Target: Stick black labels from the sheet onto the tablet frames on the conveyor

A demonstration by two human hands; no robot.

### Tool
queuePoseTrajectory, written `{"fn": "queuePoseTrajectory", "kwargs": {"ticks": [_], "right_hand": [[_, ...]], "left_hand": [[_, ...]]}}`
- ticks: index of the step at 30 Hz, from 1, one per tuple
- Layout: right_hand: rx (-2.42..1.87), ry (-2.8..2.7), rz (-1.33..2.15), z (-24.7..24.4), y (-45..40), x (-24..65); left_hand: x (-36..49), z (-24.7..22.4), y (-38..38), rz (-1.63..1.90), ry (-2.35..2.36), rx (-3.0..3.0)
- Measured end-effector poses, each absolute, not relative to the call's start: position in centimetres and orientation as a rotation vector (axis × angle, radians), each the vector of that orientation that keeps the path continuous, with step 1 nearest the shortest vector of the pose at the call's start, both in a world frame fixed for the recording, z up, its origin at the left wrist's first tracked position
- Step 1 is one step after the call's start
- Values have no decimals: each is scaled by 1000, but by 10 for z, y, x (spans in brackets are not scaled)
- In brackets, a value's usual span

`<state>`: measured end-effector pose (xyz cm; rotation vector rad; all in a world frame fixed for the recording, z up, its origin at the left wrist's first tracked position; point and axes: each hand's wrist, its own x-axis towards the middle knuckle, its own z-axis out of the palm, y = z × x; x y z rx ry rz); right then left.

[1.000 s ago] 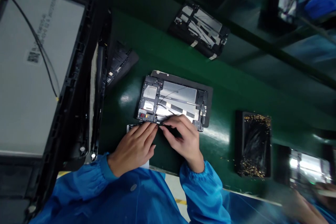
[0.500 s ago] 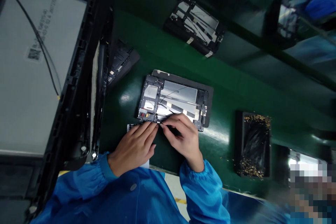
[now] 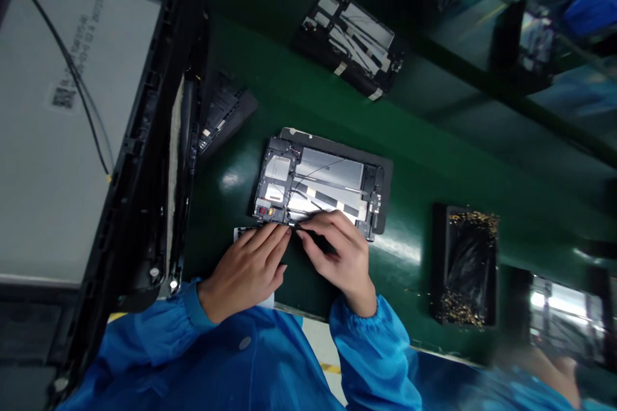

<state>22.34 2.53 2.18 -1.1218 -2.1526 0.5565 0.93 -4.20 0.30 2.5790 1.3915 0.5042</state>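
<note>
An opened tablet (image 3: 330, 170) lies back side up on a dark grey pad (image 3: 387, 199), its silver battery, shield plates and flat ribbon cables exposed. My left hand (image 3: 248, 266) rests flat at the tablet's near left edge, fingers stretched out side by side and fingertips on the frame. My right hand (image 3: 340, 250) is closed in a pinch at the same edge, just right of the left fingertips. A thin black cable (image 3: 314, 204) runs over the tablet to the pinching fingertips, whose grip is partly hidden. Under my left hand a white sheet (image 3: 267, 301) shows in part.
At right stands a black tray (image 3: 439, 263) of black cables with gold ends. Another opened tablet (image 3: 354, 38) sits at the far side, with a dark tablet part (image 3: 222, 109) at left. Large stacked tablet housings (image 3: 139, 109) fill the left. A co-worker's blurred hand (image 3: 554, 372) is at lower right.
My right hand has shifted very slightly right, still pinching; my left hand stays put. The far opened tablet has moved a little left and away. The unit at far right has shifted right.
</note>
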Motion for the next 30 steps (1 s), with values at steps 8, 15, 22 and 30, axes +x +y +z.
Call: {"fn": "queuePoseTrajectory", "kwargs": {"ticks": [8,15,22,30], "right_hand": [[-1043,-2212,499,17,23,229],[-1048,-2222,384,11,17,233],[-1122,-2113,457,13,20,225],[-1208,-2142,474,12,20,220]], "left_hand": [[8,-1,-45,422,1356,2544],[8,-2,-47,453,1341,2478],[9,1,-44,469,1370,2533],[9,0,-44,512,1376,2526]]}}
